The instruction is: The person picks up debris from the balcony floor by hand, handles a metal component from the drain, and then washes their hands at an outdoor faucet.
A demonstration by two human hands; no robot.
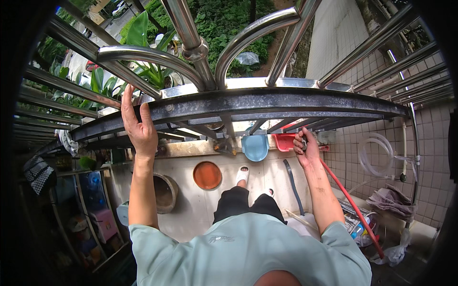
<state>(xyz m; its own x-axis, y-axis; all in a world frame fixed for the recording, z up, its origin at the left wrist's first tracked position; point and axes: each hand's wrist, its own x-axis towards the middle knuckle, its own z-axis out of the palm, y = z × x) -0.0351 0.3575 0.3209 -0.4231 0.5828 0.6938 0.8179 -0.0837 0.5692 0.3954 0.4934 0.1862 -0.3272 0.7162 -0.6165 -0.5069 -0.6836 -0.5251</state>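
My left hand [139,125] is raised against the dark metal beam [250,102] of the railing, its thumb and fingers apart and holding nothing. Its fingertips reach up beside a shiny steel bar [136,80]. Lower on the right, my right hand [307,148] has its fingers curled around a small dark object [303,145], mostly hidden and too small to name. Just left of that hand, a red plastic container [282,142] sits under the slatted metal frame. A light-blue plastic container [255,147] is beside it.
On the tiled floor are an orange-brown plant saucer [207,175], a round planter [166,193] and a dark stick-like piece [293,187]. A red pole [352,209] leans at right, near a coiled clear hose [375,154] and folded towel [390,203]. Potted plants [157,73] stand beyond the bars.
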